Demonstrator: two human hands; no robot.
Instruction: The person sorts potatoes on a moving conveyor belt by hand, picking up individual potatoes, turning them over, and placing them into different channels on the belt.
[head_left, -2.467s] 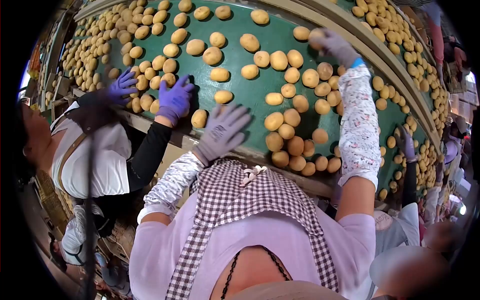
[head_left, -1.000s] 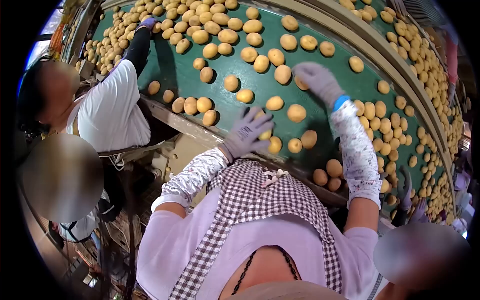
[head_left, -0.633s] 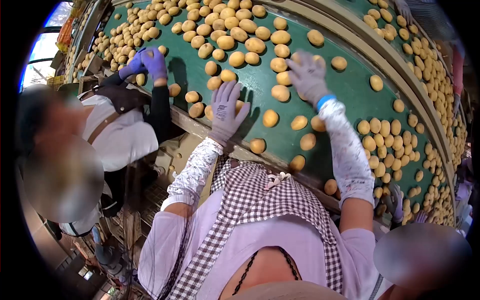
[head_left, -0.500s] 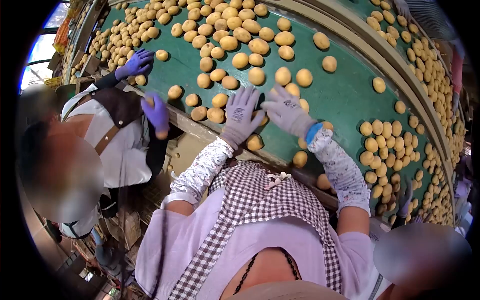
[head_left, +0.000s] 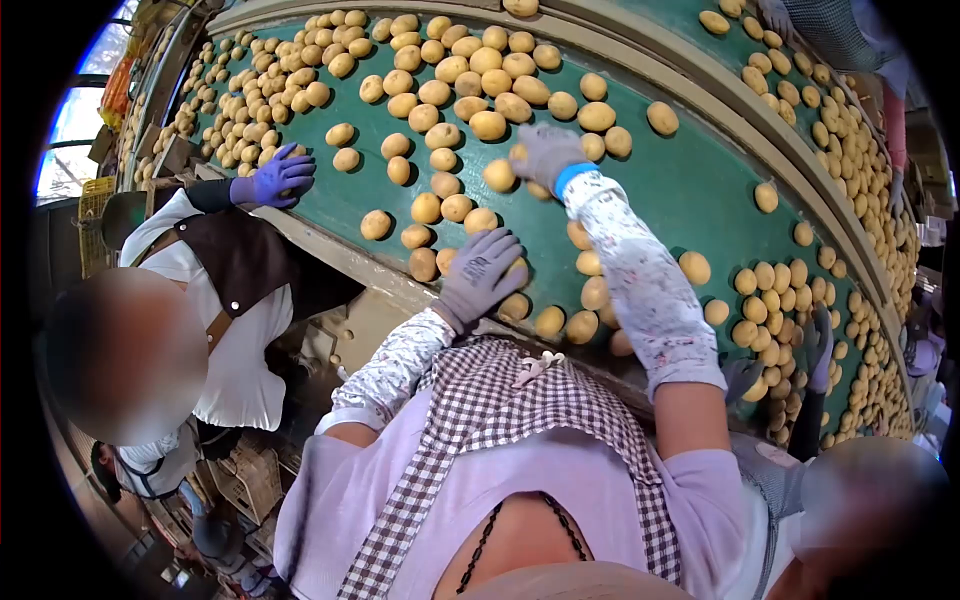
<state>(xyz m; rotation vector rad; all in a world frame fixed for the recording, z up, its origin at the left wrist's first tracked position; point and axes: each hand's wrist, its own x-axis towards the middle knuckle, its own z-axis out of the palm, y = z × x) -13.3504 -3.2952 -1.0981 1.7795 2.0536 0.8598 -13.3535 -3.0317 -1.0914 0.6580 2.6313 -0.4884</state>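
My left hand [head_left: 482,272], in a grey glove, rests at the near edge of the green conveyor belt [head_left: 345,205]. Its fingers are stretched out over a potato that peeks out by the fingertips. Farther across the belt is my right hand [head_left: 550,155], also gloved in grey, with a blue band at the wrist. It is smeared by motion, so its grip cannot be made out. Close to its fingers lies a yellow potato [head_left: 499,175]. More potatoes lie between my hands, and others, such as a potato [head_left: 549,321], line the near edge.
A co-worker's purple-gloved hand [head_left: 275,178] rests on the belt at left. Another person's gloved hand [head_left: 818,348] is by a potato cluster [head_left: 775,300] at right. A metal rail [head_left: 690,80] separates a second belt. A yellow crate [head_left: 95,215] stands far left.
My right hand has moved away from my left, farther across the belt. My left hand has shifted slightly toward the near edge. Potatoes have shifted, and the left co-worker's hands have moved.
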